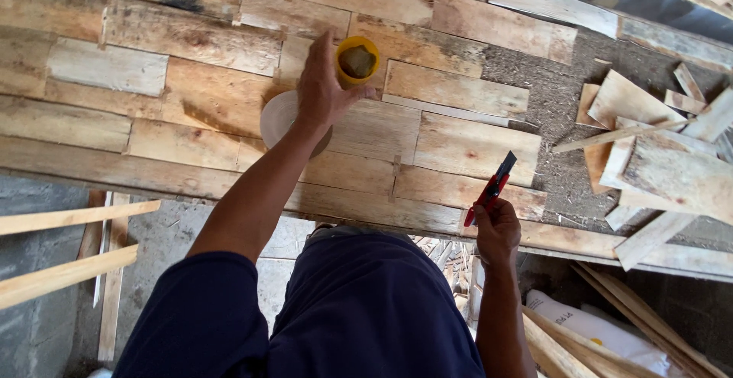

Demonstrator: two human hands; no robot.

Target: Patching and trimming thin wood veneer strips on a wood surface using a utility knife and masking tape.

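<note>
My left hand [322, 86] reaches forward over a patchwork wooden panel [191, 42] and touches the side of a small yellow cup [356, 60] with brownish contents. Under that wrist lies a round white lid or disc [276, 117], partly hidden by my arm. My right hand [496, 229] hovers near the panel's front edge, closed around a red and black utility knife [491, 187] whose tip points up and away. My dark blue sleeve and trousers fill the lower middle of the view.
Loose wood offcuts [649, 134] lie piled on a sawdust-covered surface at the right. Long wooden strips [69, 218] stick out at the lower left. A white sack [588, 324] and more slats [611, 347] rest on the floor at the lower right.
</note>
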